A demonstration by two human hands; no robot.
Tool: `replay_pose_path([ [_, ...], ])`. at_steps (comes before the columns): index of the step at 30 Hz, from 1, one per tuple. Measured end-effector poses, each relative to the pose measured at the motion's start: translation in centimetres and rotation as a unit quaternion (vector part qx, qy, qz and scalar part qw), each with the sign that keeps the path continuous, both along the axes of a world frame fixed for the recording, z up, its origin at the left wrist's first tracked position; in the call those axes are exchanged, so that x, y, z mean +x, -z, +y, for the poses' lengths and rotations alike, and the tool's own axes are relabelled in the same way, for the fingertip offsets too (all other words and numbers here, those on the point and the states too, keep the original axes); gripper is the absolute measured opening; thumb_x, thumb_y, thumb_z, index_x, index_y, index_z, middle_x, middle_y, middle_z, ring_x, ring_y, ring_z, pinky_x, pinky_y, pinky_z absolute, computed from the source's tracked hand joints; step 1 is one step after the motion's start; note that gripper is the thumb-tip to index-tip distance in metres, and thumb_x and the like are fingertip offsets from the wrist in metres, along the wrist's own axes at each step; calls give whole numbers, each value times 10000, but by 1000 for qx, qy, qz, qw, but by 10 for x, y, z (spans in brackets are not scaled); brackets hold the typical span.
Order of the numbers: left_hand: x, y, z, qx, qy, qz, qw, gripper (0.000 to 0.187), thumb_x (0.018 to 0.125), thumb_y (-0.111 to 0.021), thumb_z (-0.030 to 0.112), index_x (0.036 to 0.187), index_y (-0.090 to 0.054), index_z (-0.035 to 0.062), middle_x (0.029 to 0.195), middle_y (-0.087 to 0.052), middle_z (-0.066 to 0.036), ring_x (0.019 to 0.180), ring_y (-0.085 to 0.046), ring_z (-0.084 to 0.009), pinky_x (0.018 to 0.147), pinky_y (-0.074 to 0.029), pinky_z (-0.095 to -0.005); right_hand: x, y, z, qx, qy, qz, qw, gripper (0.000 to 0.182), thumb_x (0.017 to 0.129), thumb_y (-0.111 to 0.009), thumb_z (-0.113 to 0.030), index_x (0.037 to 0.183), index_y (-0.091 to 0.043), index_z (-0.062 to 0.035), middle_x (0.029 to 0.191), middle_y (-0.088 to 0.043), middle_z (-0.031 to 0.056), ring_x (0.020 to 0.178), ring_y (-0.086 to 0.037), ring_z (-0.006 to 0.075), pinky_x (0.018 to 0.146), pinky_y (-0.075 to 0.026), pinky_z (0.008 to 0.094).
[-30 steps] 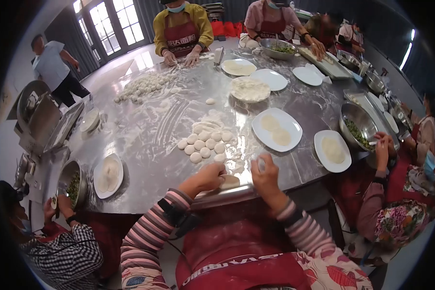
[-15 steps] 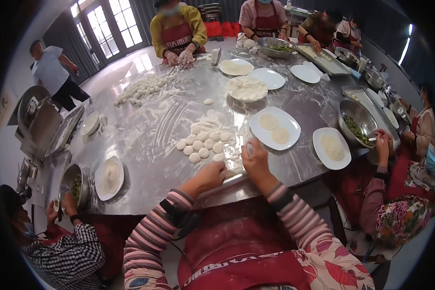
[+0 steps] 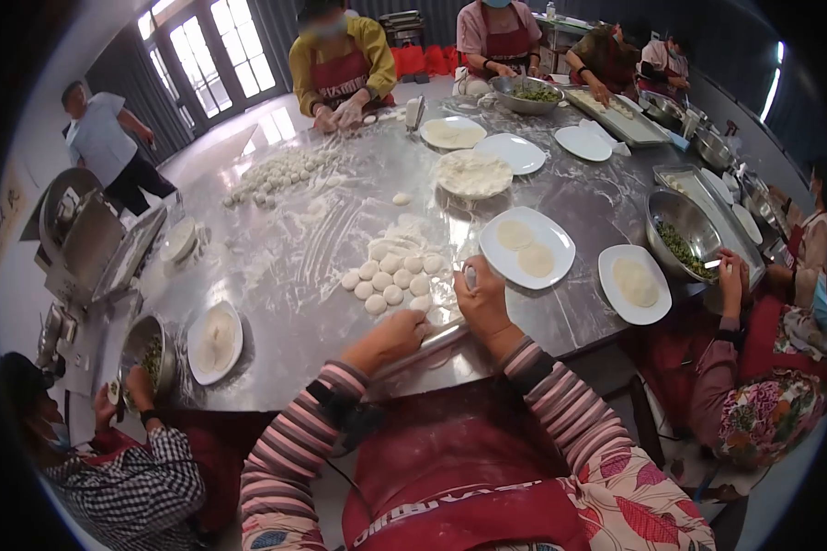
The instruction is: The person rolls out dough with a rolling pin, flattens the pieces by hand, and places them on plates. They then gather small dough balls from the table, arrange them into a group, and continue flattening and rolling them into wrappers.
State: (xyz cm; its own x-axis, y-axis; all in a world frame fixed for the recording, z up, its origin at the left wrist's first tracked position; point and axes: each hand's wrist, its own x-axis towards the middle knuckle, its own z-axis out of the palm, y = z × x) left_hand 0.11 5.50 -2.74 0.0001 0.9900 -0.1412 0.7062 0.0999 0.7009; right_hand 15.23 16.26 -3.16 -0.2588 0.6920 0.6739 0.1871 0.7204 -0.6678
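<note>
My right hand (image 3: 484, 301) is closed round what looks like a rolling pin (image 3: 470, 274), its greyish end poking up from the fist at the table's near edge. To its left my left hand (image 3: 397, 338) is closed, fingers pinched downward; whatever lies in them is hidden. Just beyond that hand, a cluster of small round dough pieces (image 3: 393, 278) rests on floured steel, the nearest almost at my fingers. A white plate (image 3: 562, 241) bearing two flat dough wrappers (image 3: 526, 248) stands beyond my right hand.
A plate of flour (image 3: 474, 174) stands farther back on the steel table (image 3: 276, 340). At right are another wrapper plate (image 3: 654, 310) and a bowl of green filling (image 3: 675, 234). A plate (image 3: 230, 363) and filling bowl (image 3: 163, 354) stand left. Several people work around the table.
The whole view has shifted slightly to the right and down. My hands stay in nearly the same place at the table edge, with the left a little closer to the right.
</note>
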Motion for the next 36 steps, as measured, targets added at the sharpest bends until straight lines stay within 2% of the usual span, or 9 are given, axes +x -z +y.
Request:
replay_pose_path([
  [3, 3, -2, -4, -52, -40, -21, 998, 177, 815, -576, 184, 752, -580, 18, 646, -575, -111, 625, -540, -164, 591, -436, -339, 23, -3, -20, -61, 1, 3, 998, 177, 798, -635, -75, 919, -511, -39, 689, -569, 214, 651, -586, 409, 549, -465, 444],
  [4, 0, 13, -4, -43, -36, -15, 998, 268, 772, -621, 266, 789, -606, -1, 761, -626, -196, 699, -622, -302, 644, -460, -391, 33, 5, -27, -14, 14, 15, 1000, 192, 792, -649, -71, 929, -519, -36, 705, -582, 202, 649, -597, 396, 551, -475, 430],
  [7, 14, 5, 9, 79, 4, 53, 995, 222, 761, -623, 217, 832, -594, 8, 778, -609, -193, 699, -615, -297, 643, -459, -390, 60, 17, -48, 66, 10, -16, 998, 211, 765, -673, -40, 910, -520, -31, 694, -574, 162, 584, -597, 353, 512, -477, 380],
  [14, 41, -15, 144, 84, -41, -261, 961, 278, 804, -658, 174, 964, -538, -18, 864, -621, -129, 825, -588, -194, 696, -480, -322, 71, -4, -57, -27, -62, 54, 996, 219, 746, -655, 14, 911, -517, -24, 697, -553, 159, 583, -577, 351, 513, -460, 373],
  [18, 11, -14, 151, 75, -26, 296, 952, 299, 752, -636, 139, 1013, -566, 10, 973, -599, -178, 935, -599, -317, 794, -479, -397, 75, -4, -58, -83, -90, 50, 991, 228, 750, -663, 8, 921, -515, -27, 694, -554, 152, 580, -575, 348, 508, -456, 362],
  [22, -10, -2, 137, 59, -19, 320, 945, 219, 738, -596, 106, 949, -580, 53, 951, -597, -180, 926, -578, -380, 782, -472, -445, 73, -2, -58, -70, -84, 68, 992, 231, 756, -662, 4, 927, -511, -29, 692, -551, 156, 560, -574, 337, 492, -448, 360],
  [30, 9, -18, 116, 198, -30, 207, 958, 177, 710, -611, 66, 871, -556, 19, 784, -632, -145, 780, -626, -328, 691, -484, -409, 70, -3, -58, 32, -41, 35, 998, 219, 753, -671, 7, 900, -514, -35, 692, -543, 139, 536, -561, 311, 473, -434, 348],
  [33, 8, -2, 78, 65, -16, -29, 997, 208, 680, -680, 119, 842, -600, 15, 740, -637, -126, 698, -627, -243, 648, -482, -353, 73, 2, -62, -14, -61, 15, 998, 221, 749, -672, 9, 895, -511, -32, 689, -543, 138, 542, -564, 311, 483, -442, 343],
  [36, 8, 12, 25, -30, -71, -83, 994, 222, 655, -715, 154, 802, -633, 10, 702, -634, -108, 663, -611, -184, 624, -472, -313, 69, -7, -58, -6, -58, -8, 998, 220, 748, -672, 13, 889, -510, -34, 689, -546, 135, 547, -570, 307, 492, -448, 340],
])
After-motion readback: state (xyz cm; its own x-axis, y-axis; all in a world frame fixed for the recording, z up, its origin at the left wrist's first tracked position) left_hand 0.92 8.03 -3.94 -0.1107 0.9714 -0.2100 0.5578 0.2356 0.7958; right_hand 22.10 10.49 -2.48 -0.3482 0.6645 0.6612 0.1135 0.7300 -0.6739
